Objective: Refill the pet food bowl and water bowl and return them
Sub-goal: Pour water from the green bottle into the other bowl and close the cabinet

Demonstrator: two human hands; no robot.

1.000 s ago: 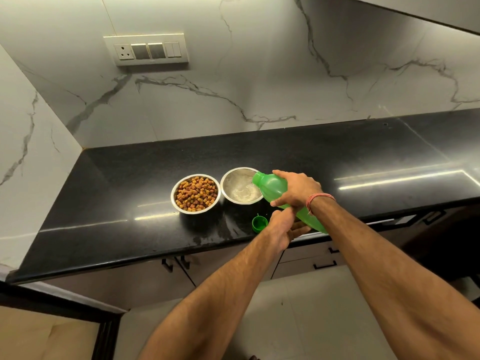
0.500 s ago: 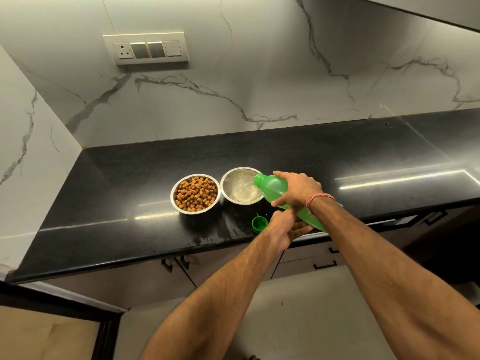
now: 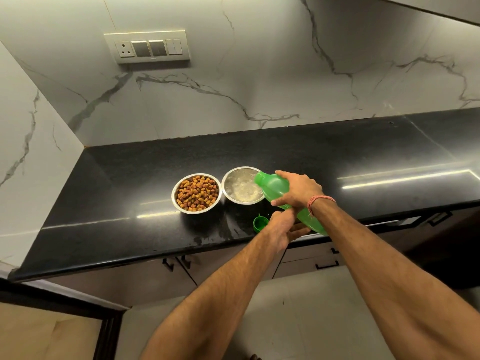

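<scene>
Black countertop (image 3: pixel 337 157) stretching wide under a marble-veined wall, a switch panel (image 3: pixel 147 46) up on that wall, dark cabinet fronts with black handles (image 3: pixel 326 266) below the edge, and wet smears (image 3: pixel 228 229) shining on the stone near the front. A small green cap (image 3: pixel 260 223) sits loose on the counter, right beside the left hand (image 3: pixel 281 228), just in front of the bowls. And here's the action: two steel bowls touching side by side, the food bowl (image 3: pixel 196 192) on the left heaped with brown and orange kibble, the water bowl (image 3: pixel 243 185) on the right with bubbling water over its base. The green bottle (image 3: pixel 275 187) lies tipped steeply, its open mouth over the water bowl's right rim. The right hand (image 3: pixel 298 189), red thread on the wrist, wraps over the bottle's upper body, fingers curled round it; the left hand props the lower body from beneath, fingers largely straight against it. Compared with a second ago, the water in the bowl looks frothier and covers more of the base, while the bottle, the cap and both hands sit almost exactly where they were.
</scene>
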